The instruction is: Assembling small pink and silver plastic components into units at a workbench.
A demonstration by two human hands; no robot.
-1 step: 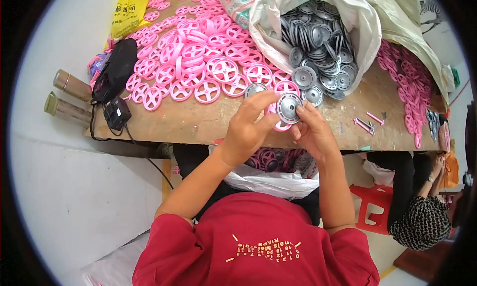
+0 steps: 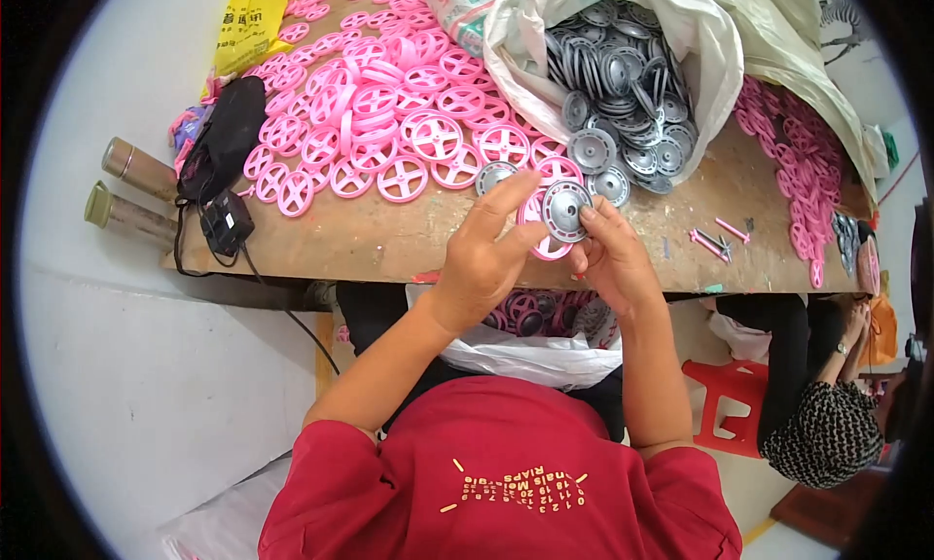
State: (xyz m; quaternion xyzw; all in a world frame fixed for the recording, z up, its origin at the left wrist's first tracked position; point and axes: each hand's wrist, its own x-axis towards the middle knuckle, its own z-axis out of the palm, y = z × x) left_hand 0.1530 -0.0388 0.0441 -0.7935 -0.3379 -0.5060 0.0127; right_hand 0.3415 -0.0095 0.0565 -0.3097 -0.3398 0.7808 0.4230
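My right hand (image 2: pixel 620 256) pinches a grey plastic disc (image 2: pixel 564 210) with its thumb on top, above the table's front edge. Just beneath that disc shows a pink spoked wheel (image 2: pixel 547 241); whether the two are joined I cannot tell. My left hand (image 2: pixel 484 244) is close on the left, its index finger and thumb spread apart. The thumb tip is right by the wheel's rim, while its other fingers are mostly hidden. Another grey disc (image 2: pixel 494 176) lies partly behind the left index finger.
Pink wheels (image 2: pixel 375 98) cover the table's left and back. A white sack (image 2: pixel 715 83) spills grey discs. Small pink and grey rods (image 2: pixel 718 241) lie at right. A bag of parts (image 2: pixel 530 351) sits below the edge. Another person (image 2: pixel 827 433) sits to the right.
The view has shifted very slightly, so the table's things sit a little further left. Both hands keep nearly the same pose.
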